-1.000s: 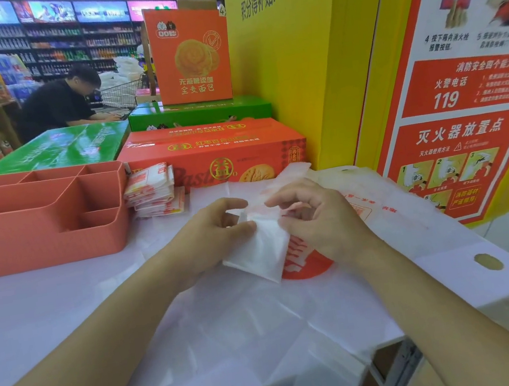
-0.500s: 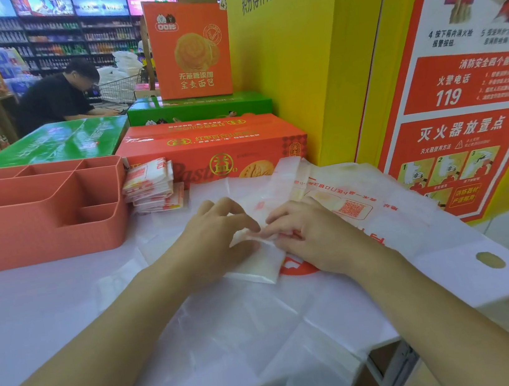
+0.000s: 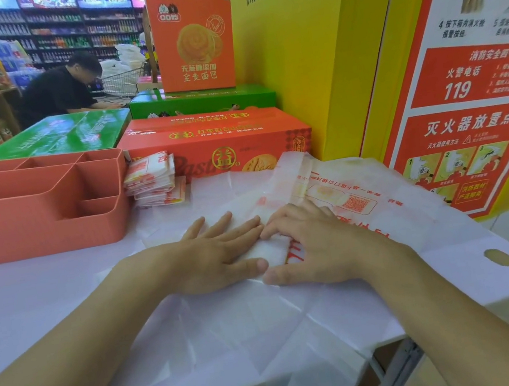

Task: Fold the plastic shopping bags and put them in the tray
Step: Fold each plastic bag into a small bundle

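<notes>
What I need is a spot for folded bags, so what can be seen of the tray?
The tray is salmon-pink, plastic-looking, with rounded corners and inner walls forming several compartments, empty where visible. It stands level on the white table, at the left. A stack of folded bags sits beside its right wall; contact unclear.

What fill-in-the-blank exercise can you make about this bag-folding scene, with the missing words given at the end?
1. Counting the left hand and the right hand, ____ hands press the folded bag.
2. The stack of folded bags lies to the ____ of the tray.
3. The box behind the tray is ____.
4. The poster shows the large number ____.
Missing words: two, right, green, 119.
</notes>
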A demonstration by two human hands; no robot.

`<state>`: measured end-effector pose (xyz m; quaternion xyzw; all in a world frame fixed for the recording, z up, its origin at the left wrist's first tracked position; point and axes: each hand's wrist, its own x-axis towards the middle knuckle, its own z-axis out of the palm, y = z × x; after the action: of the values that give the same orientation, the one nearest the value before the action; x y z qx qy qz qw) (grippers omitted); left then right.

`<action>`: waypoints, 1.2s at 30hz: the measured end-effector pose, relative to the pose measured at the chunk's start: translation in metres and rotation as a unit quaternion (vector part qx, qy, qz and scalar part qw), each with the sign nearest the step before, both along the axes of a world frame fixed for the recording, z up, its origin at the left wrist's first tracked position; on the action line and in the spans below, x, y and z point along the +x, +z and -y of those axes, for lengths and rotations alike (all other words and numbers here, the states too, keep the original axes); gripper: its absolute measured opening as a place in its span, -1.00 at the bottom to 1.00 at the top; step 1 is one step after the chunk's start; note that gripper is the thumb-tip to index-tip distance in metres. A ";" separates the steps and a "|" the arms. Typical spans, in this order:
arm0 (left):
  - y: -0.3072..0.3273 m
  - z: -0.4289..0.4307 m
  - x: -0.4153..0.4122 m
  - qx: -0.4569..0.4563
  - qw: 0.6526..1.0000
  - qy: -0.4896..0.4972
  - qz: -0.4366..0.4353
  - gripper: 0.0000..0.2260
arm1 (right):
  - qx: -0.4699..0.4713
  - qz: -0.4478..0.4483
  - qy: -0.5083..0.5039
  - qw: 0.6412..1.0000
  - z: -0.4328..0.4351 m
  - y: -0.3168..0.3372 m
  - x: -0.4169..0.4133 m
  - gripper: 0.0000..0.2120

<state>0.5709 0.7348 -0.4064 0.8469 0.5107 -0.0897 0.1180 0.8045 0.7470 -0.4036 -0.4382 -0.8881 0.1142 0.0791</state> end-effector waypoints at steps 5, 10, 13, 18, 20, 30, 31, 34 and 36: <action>-0.002 0.000 0.000 -0.001 1.000 -0.007 0.002 -0.34 | -0.003 -0.011 -0.002 1.000 0.001 0.000 -0.001 -0.25; -0.004 0.000 -0.001 0.015 0.998 0.003 0.054 -0.35 | -0.010 -0.090 0.028 0.995 0.010 0.008 0.002 -0.40; -0.004 0.000 -0.003 0.002 0.996 0.018 0.092 -0.34 | -0.030 -0.065 0.038 0.997 0.012 0.010 0.002 -0.46; 0.002 -0.002 -0.002 0.007 0.983 0.042 0.179 -0.49 | 0.010 -0.062 0.061 0.996 0.010 0.007 0.003 -0.57; 0.005 -0.001 0.002 0.016 0.981 0.040 0.190 -0.50 | 0.041 -0.070 0.072 0.994 0.009 0.006 0.001 -0.65; 0.008 -0.004 -0.011 0.051 0.970 0.011 0.238 -0.37 | 0.019 -0.221 0.007 0.975 0.010 0.014 0.004 -0.66; 0.005 -0.006 -0.011 0.072 0.967 0.015 0.242 -0.50 | 0.019 -0.228 -0.003 0.974 0.009 0.013 0.005 -0.63; 0.002 -0.009 -0.008 0.123 0.952 0.034 0.279 -0.76 | 0.020 -0.234 -0.020 0.972 0.006 0.011 0.006 -0.58; 0.004 -0.008 -0.006 0.131 0.941 0.044 0.308 -0.87 | 0.005 -0.248 -0.022 0.969 0.006 0.012 0.005 -0.58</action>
<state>0.5650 0.7427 -0.4025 0.8176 0.4937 0.2483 0.1616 0.8095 0.7410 -0.3912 -0.4151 -0.8316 0.2127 0.3015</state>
